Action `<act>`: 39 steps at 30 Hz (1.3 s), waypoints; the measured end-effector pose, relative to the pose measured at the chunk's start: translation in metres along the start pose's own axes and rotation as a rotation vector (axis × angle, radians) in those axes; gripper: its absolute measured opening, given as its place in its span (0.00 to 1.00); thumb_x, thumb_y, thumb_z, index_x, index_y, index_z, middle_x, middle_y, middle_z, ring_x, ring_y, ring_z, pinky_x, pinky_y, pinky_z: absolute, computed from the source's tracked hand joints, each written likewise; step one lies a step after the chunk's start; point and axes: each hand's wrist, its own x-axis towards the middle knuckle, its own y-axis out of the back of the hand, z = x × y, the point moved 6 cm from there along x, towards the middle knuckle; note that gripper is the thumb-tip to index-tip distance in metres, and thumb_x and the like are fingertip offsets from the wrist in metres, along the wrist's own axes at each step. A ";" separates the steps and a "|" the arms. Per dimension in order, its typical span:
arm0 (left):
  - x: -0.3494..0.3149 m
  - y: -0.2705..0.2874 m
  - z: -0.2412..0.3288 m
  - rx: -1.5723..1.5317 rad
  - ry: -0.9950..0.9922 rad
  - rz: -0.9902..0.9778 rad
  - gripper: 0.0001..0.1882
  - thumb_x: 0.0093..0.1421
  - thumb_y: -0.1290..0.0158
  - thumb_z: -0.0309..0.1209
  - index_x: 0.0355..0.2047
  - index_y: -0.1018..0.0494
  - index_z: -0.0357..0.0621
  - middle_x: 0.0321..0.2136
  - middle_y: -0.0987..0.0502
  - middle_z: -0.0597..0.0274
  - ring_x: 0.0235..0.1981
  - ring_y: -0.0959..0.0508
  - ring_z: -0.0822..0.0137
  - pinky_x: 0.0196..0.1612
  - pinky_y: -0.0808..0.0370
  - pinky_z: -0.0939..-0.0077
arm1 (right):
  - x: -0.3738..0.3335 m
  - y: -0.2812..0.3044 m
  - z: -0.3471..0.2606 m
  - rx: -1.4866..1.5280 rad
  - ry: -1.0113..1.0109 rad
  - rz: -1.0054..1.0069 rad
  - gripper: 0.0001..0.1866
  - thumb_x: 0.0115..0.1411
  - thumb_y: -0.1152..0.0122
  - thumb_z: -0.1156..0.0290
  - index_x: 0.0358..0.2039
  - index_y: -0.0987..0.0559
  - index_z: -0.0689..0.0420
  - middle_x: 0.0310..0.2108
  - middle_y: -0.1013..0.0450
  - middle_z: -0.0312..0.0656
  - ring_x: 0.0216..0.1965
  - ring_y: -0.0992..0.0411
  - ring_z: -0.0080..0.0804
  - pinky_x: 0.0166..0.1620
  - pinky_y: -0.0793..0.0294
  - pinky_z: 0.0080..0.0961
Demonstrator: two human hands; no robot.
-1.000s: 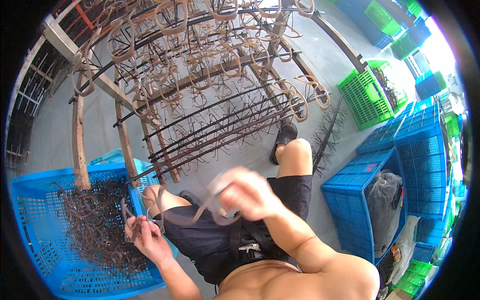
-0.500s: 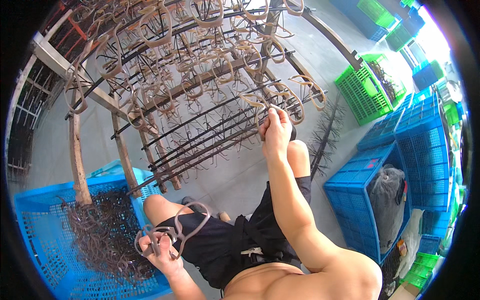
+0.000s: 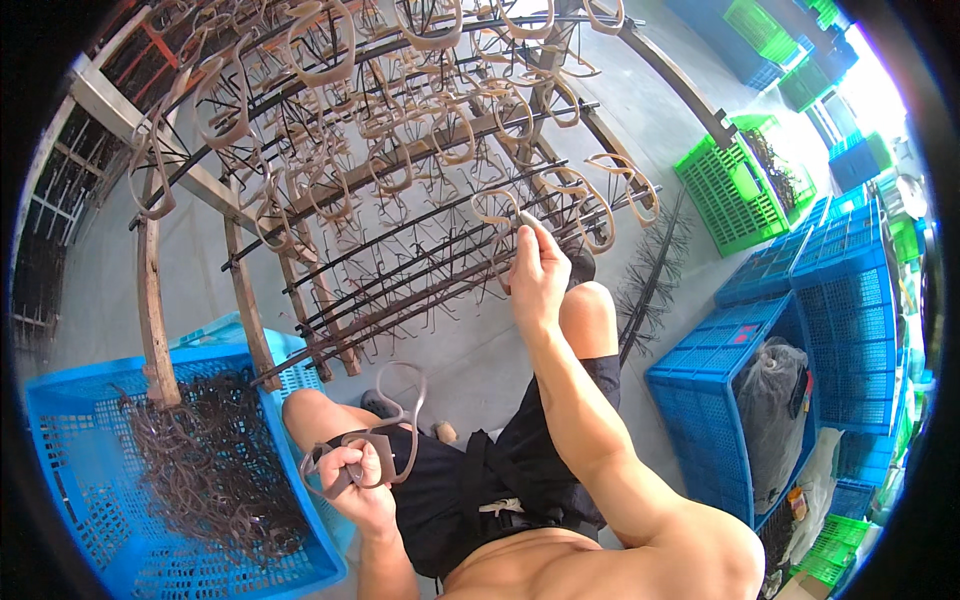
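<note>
Right hand (image 3: 541,278): fingers apparently pinching a tan plastic-like loop (image 3: 517,213) edgewise, leaving its curve clear beyond them; left hand (image 3: 362,480): fingers curled around grey-brown looped frames (image 3: 384,455).

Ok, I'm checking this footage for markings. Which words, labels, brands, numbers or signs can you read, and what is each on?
None can be read.
Pink-red patch on the blue crate with the bag inside: too small to tell whether it bears writing.
Brown frame in the left hand: no writing visible.
</note>
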 end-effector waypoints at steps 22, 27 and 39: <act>-0.003 -0.064 0.022 0.389 -0.641 -0.137 0.13 0.54 0.47 0.17 0.38 0.38 0.37 0.31 0.26 0.47 0.29 0.23 0.60 0.31 0.23 0.73 | -0.128 -0.012 -0.056 -0.318 0.088 -0.566 0.21 0.59 0.46 0.70 0.52 0.36 0.63 0.38 0.37 0.46 0.40 0.36 0.33 0.44 0.35 0.28; -0.008 -0.078 0.020 0.148 -0.542 -0.236 0.15 0.51 0.42 0.19 0.36 0.35 0.36 0.26 0.23 0.49 0.25 0.21 0.58 0.29 0.24 0.73 | -0.142 -0.023 -0.033 0.061 -0.220 -0.353 0.17 0.63 0.56 0.75 0.53 0.37 0.60 0.22 0.36 0.32 0.18 0.39 0.16 0.22 0.36 0.14; 0.007 -0.047 -0.009 -0.069 0.028 -0.407 0.15 0.56 0.52 0.17 0.45 0.33 0.35 0.26 0.26 0.61 0.24 0.30 0.77 0.26 0.32 0.85 | -0.058 -0.032 0.011 -0.027 -0.009 0.107 0.11 0.63 0.50 0.69 0.43 0.27 0.59 0.17 0.39 0.28 0.12 0.43 0.12 0.14 0.43 0.12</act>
